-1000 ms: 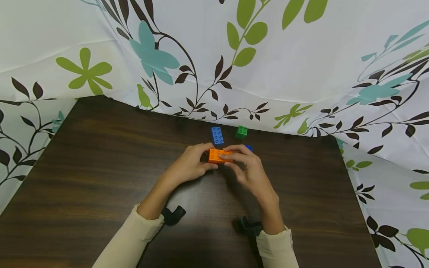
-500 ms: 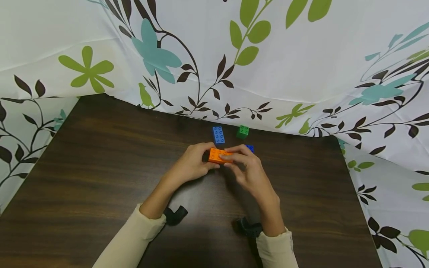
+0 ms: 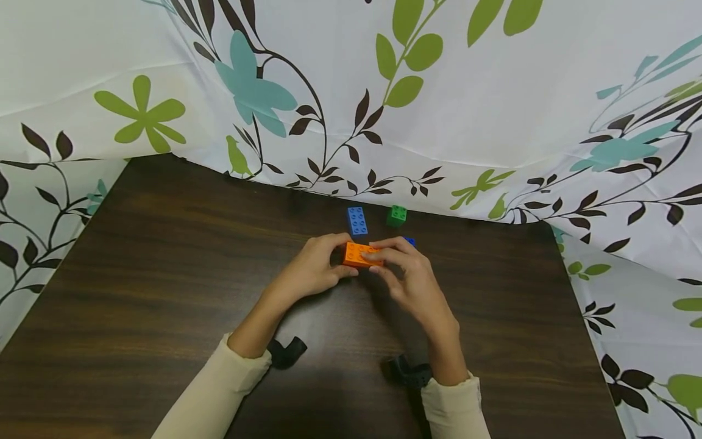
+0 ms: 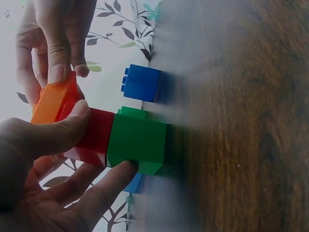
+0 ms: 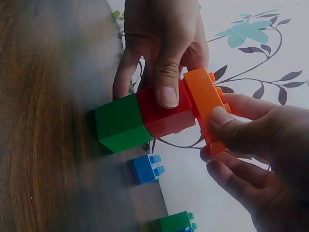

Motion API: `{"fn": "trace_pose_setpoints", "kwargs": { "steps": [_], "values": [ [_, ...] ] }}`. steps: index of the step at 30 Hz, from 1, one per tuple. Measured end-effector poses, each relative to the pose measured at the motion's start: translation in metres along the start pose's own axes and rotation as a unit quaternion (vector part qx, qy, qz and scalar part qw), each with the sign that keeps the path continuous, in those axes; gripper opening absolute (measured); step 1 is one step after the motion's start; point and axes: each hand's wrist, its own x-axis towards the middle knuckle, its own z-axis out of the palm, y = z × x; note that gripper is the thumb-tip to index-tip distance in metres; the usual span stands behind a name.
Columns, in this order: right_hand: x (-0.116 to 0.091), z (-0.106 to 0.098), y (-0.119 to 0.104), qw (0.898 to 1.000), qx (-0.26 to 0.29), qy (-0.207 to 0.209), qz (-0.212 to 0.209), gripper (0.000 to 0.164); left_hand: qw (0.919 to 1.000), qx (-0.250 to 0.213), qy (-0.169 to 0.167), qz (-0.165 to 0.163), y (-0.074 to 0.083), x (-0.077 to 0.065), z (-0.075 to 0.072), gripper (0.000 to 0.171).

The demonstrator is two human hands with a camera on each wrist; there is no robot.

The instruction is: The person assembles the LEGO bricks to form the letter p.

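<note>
A small tower of toy building bricks stands on the table: a green brick (image 5: 123,123) at the bottom, a red brick (image 4: 96,133) on it, and an orange brick (image 3: 356,255) at the top. The orange brick looks slightly tilted against the red one; whether they are joined, I cannot tell. My left hand (image 3: 315,268) grips the red brick, its thumb across one side and a finger against the green brick. From the other side my right hand (image 3: 408,271) pinches the orange brick between thumb and fingers. Seen from the head, the orange brick hides those below.
Behind the tower lie a blue brick (image 3: 357,221) and a green brick (image 3: 397,215). Another blue brick (image 3: 409,241) is partly covered by the right hand. A patterned cloth (image 3: 340,140) hangs along the back edge of the dark wooden table (image 3: 192,262).
The right hand and the orange brick have shifted very slightly to the right. Both hands keep the same hold, and the loose bricks lie as before.
</note>
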Motion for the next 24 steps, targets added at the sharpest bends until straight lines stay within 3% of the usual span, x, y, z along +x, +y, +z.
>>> {"fn": "trace_pose_setpoints", "kwargs": {
  "steps": [15,24],
  "values": [
    [-0.003,-0.011,-0.001,0.999,-0.032,-0.001,-0.001,0.025,0.9999,-0.003,-0.001,-0.012,-0.001,0.001,0.000,0.028],
    [-0.004,-0.010,0.007,1.000,-0.008,0.008,0.006,0.027,0.9999,-0.001,-0.001,-0.017,0.000,0.000,-0.001,0.030]
  ]
}}
